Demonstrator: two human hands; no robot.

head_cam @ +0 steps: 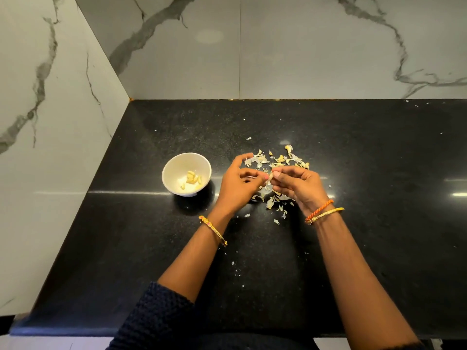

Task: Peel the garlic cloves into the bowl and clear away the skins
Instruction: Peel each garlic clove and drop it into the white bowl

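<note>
1. Head view: peeling is the step in hand. The left hand (236, 184) and right hand (297, 186) meet right of the bowl (174, 170), each grip pinching one garlic clove (270, 178) at the fingertips.
2. Peeled cloves (193, 179) lie inside the bowl.
3. Skins (276, 161) litter the desk (126, 236) right of the bowl.
4. Next, probably: strip the skin, drop the clove into the bowl.

— What's on the counter?
— I see a black speckled countertop (353, 173), a white bowl (174, 170) standing left of centre, and garlic skins (278, 161) scattered just right of it.
</note>
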